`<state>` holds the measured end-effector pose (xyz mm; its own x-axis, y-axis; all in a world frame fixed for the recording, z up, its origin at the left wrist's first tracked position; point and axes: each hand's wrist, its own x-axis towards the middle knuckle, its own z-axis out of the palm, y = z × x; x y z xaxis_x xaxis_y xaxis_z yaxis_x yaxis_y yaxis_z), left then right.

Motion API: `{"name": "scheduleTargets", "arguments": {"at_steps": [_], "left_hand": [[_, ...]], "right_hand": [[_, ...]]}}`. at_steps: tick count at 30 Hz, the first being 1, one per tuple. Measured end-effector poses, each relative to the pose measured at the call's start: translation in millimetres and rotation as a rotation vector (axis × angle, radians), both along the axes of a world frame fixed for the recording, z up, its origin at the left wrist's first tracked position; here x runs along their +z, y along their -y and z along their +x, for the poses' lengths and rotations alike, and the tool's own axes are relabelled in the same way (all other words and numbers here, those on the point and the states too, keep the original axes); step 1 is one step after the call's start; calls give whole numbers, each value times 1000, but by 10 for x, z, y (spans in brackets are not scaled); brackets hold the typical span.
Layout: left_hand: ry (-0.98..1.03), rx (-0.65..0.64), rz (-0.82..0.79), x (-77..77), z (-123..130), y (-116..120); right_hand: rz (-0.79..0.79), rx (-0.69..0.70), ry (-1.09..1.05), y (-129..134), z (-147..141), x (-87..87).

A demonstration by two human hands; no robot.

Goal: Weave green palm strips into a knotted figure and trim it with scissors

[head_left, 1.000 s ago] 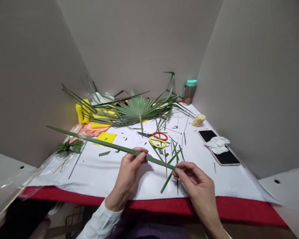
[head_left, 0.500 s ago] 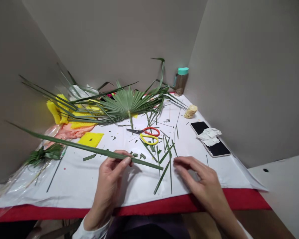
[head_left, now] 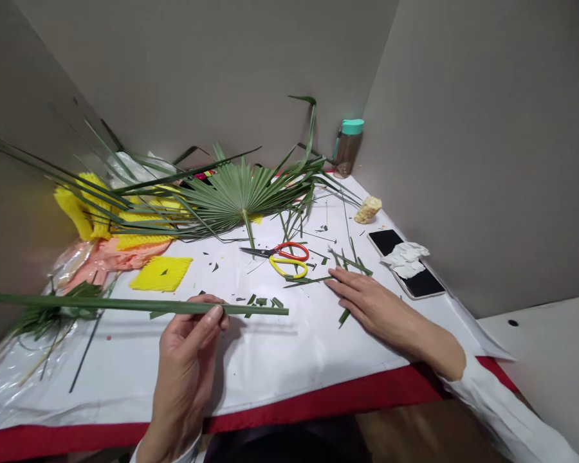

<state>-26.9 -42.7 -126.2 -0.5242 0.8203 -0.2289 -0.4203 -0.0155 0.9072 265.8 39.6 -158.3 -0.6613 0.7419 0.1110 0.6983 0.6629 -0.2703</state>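
Observation:
Between thumb and fingers, my left hand (head_left: 190, 347) pinches a long green palm leaf strip (head_left: 139, 304), which runs level off to the left edge. My right hand (head_left: 374, 305) lies flat with fingers stretched over several cut leaf pieces (head_left: 345, 316) on the white sheet, partly covering them. Just beyond that hand, scissors (head_left: 289, 258) with one red and one yellow handle loop rest with the blades pointing left. Small leaf scraps (head_left: 265, 302) lie near the cut end of the strip. A large fan-shaped palm leaf (head_left: 244, 190) spreads at the back.
Yellow foam netting (head_left: 161, 273) and pink material (head_left: 106, 257) sit on the left, with clear plastic and a leaf bundle (head_left: 60, 308) nearer me. On the right are a phone (head_left: 422, 285) under crumpled tissue (head_left: 405, 259), a corncob piece (head_left: 368, 209) and a bottle (head_left: 348, 151).
My right hand has moved forward and flattened onto the cut leaf pieces, which are now bunched farther right and back. My left hand has shifted left with the strip, now nearly level.

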Motion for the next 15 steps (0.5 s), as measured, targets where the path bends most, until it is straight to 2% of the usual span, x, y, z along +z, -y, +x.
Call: {"name": "scheduleTargets", "arguments": {"at_steps": [3,7,12,15], "left_hand": [[21,-2,-9,-5,-10,5],[48,33,-40,-11,-22,22],[46,-38,-18,21,-11,35],[49,-45,6,36,5,43]], "right_hand": [[30,0,11,-88,156,58],[61,14,18,-145,131,193],[101,6,19,-363,-220,440],[97,59,58,-568,-569,445]]}}
